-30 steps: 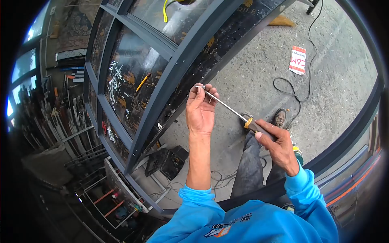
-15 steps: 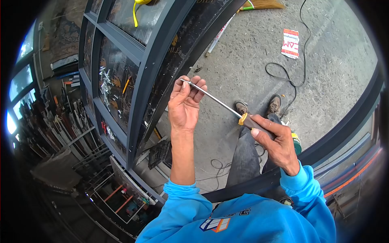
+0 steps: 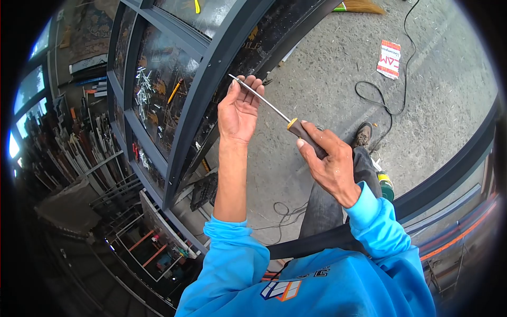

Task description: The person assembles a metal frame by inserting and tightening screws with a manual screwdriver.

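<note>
My right hand (image 3: 331,158) is wrapped around the dark handle of a screwdriver (image 3: 269,105) with a yellow collar. Its long metal shaft points up and left. The thumb and forefinger of my left hand (image 3: 238,111) sit around the shaft near its tip, the other fingers fanned out behind it, palm facing up. Whether a small screw sits at the tip is too fine to make out. Just left of the tip runs a dark grey metal frame (image 3: 189,113) with crossbars. On the dark panel inside it lie a pile of small screws or rivets (image 3: 143,95) and an orange pencil (image 3: 175,91).
A black cable (image 3: 388,110), a torn red-and-white piece of packaging (image 3: 388,59) and a broom (image 3: 362,6) lie on the concrete floor. A green container (image 3: 386,187) stands by my leg. Another dark frame bar (image 3: 449,177) curves along the right. Many metal lengths (image 3: 79,148) lean at far left.
Both hands and the screwdriver have moved up; my right hand has also shifted left. The tip is now nearer the frame, and my left fingers look looser around it.
</note>
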Demonstrator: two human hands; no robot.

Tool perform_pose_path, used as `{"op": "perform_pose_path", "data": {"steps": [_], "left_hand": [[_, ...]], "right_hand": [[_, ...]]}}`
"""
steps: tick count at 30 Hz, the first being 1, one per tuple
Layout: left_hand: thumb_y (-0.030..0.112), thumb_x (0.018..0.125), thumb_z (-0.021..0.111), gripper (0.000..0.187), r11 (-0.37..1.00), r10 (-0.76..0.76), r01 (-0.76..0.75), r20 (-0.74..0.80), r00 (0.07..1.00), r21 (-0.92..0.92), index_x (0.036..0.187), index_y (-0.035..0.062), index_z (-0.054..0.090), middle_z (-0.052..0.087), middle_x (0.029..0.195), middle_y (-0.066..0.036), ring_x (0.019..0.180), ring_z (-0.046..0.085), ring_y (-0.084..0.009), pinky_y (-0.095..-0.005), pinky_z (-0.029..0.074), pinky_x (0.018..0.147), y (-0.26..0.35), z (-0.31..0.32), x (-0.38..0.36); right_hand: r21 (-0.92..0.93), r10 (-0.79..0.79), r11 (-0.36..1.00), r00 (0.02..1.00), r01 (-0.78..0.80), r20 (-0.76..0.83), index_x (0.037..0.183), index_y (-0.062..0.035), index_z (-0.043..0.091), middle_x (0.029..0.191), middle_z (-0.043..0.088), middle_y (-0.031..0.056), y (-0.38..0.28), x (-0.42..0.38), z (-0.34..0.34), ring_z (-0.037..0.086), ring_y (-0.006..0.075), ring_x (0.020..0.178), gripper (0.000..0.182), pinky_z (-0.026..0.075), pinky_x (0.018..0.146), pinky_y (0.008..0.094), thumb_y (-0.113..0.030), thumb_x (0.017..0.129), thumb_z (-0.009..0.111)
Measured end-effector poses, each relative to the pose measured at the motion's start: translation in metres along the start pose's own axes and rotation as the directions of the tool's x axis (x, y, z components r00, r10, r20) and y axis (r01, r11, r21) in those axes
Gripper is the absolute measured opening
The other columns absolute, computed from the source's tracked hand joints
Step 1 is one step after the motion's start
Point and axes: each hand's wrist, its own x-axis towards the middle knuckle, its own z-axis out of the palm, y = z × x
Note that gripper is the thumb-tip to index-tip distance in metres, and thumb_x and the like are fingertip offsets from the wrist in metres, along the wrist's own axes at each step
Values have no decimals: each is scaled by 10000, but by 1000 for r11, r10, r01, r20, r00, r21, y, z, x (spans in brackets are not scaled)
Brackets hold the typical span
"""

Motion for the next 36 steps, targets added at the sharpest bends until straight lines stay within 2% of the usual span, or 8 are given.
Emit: {"op": "perform_pose_path", "data": {"steps": [2, 4, 7, 11, 15, 16, 21, 36], "left_hand": [[228, 1000, 484, 264, 999, 4, -2, -61, 998, 37, 1048, -2, 606, 667, 1031, -155, 996, 656, -259, -379, 554, 899, 9, 5, -3], [319, 991, 506, 352, 893, 30, 6, -71, 997, 451, 1043, -18, 593, 677, 945, -162, 843, 688, -237, -332, 581, 757, 24, 2, -5], [384, 971, 545, 389, 403, 611, -308, -2, 792, 862, 850, 22, 623, 620, 689, -46, 583, 590, -106, -200, 434, 500, 73, 2, 18], [367, 950, 582, 469, -24, 807, -478, 299, 509, 878, 1146, -60, 563, 634, 1065, -149, 983, 598, -221, -335, 463, 869, 162, 15, 106], [501, 858, 636, 1006, -188, 715, -192, 269, 646, 963, 1458, -97, 93, 177, 1480, -368, 1387, 203, -479, -479, 218, 1148, 116, 3, 171], [405, 862, 649, 948, 6, 772, -105, 62, 632, 994, 1455, -98, 107, 250, 1444, -383, 1357, 276, -481, -473, 252, 1134, 113, 9, 172], [156, 836, 566, 773, -59, 724, 27, 25, 689, 998, 1439, -102, 158, 439, 1324, -374, 1229, 462, -481, -455, 343, 1075, 113, 13, 164], [126, 705, 625, 760, 62, 773, -277, 129, 621, 959, 1360, -155, 360, 446, 1352, -345, 1232, 493, -389, -352, 357, 1051, 111, 7, 161]], "right_hand": [[-41, -47, 998, 998, 45, -30, 1143, -54, 673, 658, 548, 105, -1, 4, 7, 535, 205, 528, 335, 418, 497, 339, -179, 833, 697], [-41, -58, 998, 997, 56, -51, 1143, -64, 677, 670, 555, 101, -2, 8, 9, 536, 199, 531, 333, 416, 497, 334, -179, 831, 699], [-25, -55, 998, 997, 54, -59, 1140, -67, 679, 670, 553, 102, 2, 15, 9, 534, 195, 532, 330, 417, 500, 333, -177, 829, 700], [-55, -55, 997, 997, 52, -61, 1142, -60, 678, 677, 561, 98, 7, 15, 6, 528, 186, 537, 334, 417, 508, 324, -176, 830, 703], [-47, -60, 997, 995, 56, -77, 1155, -48, 670, 686, 570, 92, 11, 15, 8, 529, 171, 554, 349, 419, 527, 305, -152, 825, 712], [-40, -58, 998, 995, 54, -87, 1158, -45, 667, 689, 568, 90, 13, 16, 9, 529, 166, 558, 353, 420, 532, 300, -141, 822, 714], [-2, 7, 1000, 999, -7, -49, 1171, -31, 657, 694, 556, 72, 11, 17, 21, 499, 129, 586, 359, 409, 546, 280, -119, 827, 715], [24, 17, 1000, 999, -15, -45, 1145, -60, 678, 698, 584, 90, 18, 34, 49, 533, 159, 586, 342, 428, 561, 298, -146, 817, 724]]}}
